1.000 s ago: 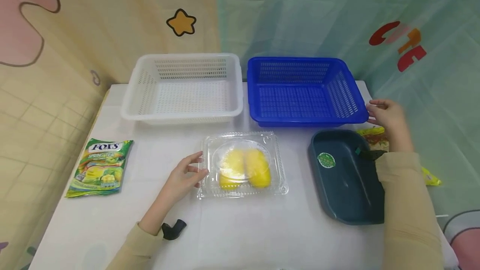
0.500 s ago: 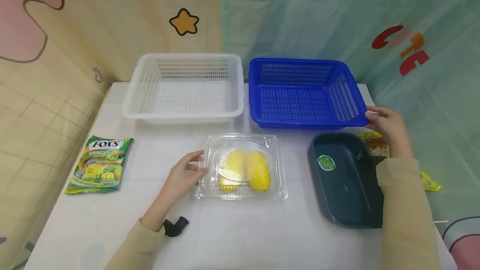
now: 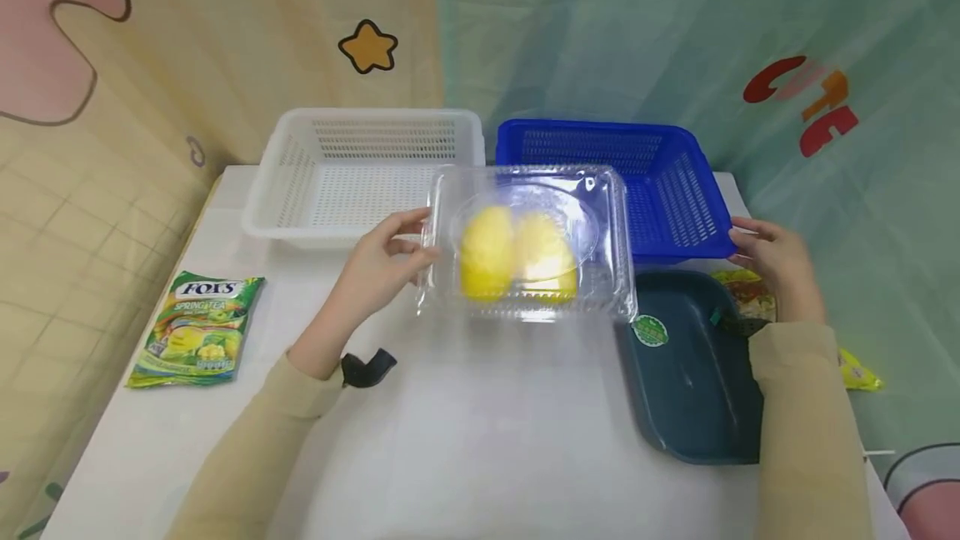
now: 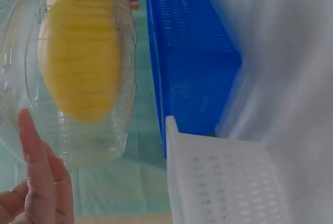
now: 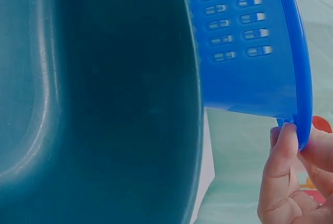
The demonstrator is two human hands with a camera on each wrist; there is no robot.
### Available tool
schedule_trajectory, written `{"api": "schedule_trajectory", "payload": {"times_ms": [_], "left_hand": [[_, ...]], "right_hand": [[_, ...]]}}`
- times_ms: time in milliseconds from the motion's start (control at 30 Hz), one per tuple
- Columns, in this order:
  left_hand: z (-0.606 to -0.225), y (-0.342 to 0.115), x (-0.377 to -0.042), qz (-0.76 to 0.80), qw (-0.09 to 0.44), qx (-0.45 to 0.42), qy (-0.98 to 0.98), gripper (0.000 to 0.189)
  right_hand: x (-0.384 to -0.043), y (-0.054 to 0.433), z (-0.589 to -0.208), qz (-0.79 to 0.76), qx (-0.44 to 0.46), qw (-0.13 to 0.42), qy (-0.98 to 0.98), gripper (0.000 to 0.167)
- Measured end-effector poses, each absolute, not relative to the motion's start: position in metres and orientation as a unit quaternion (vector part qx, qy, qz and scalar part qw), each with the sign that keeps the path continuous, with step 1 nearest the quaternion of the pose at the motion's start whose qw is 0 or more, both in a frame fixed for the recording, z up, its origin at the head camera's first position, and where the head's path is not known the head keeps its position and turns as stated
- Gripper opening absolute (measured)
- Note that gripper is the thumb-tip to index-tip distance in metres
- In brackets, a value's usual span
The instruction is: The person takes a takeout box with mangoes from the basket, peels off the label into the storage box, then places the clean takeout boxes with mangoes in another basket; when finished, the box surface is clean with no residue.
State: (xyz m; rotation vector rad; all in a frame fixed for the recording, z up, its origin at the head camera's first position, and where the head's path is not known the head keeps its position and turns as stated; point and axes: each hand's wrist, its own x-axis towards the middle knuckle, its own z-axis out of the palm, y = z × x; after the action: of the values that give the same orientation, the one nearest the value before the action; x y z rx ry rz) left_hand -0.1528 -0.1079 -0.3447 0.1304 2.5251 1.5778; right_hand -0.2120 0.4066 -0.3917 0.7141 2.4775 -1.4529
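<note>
My left hand (image 3: 386,261) pinches the left edge of a clear plastic clamshell box (image 3: 592,273) with two yellow mangoes (image 3: 486,252) inside. The box is raised, overlapping the front of the blue basket (image 3: 678,190) and the right end of the white basket (image 3: 356,190) in the head view. One mango (image 4: 80,52) shows through the lid in the left wrist view, beside both baskets. At the blue basket's front right corner, my right hand (image 3: 772,252) pinches the rim between thumb and fingers, seen close up in the right wrist view around the blue rim (image 5: 302,78).
A dark teal basin (image 3: 690,390) stands in front of the blue basket, under my right forearm. Yellow packets (image 3: 858,372) lie partly hidden beyond that arm. A green Fox's candy bag (image 3: 195,330) lies at the left of the white table (image 3: 480,448). A curtain hangs behind.
My left hand has lifted the clamshell box off the table and moved it forward and slightly right, towards the blue basket. The right hand stays at the blue basket's corner.
</note>
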Motion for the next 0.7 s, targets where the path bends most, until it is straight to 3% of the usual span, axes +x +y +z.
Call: {"api": "schedule_trajectory", "payload": {"times_ms": [167, 367, 567, 700], "left_hand": [[-0.327, -0.068, -0.209, 0.56, 0.071, 0.058, 0.823, 0.059], [-0.333, -0.023, -0.266, 0.569, 0.084, 0.061, 0.816, 0.059], [-0.36, 0.003, -0.283, 0.537, 0.099, 0.059, 0.836, 0.062], [-0.372, 0.012, -0.283, 0.466, 0.08, 0.073, 0.878, 0.062]], "right_hand": [[-0.211, 0.404, -0.395, -0.492, 0.243, 0.085, 0.832, 0.065], [-0.212, 0.405, -0.396, -0.498, 0.246, 0.075, 0.828, 0.065], [-0.211, 0.403, -0.395, -0.505, 0.247, 0.082, 0.823, 0.065], [-0.21, 0.404, -0.396, -0.516, 0.246, 0.082, 0.817, 0.067]]}}
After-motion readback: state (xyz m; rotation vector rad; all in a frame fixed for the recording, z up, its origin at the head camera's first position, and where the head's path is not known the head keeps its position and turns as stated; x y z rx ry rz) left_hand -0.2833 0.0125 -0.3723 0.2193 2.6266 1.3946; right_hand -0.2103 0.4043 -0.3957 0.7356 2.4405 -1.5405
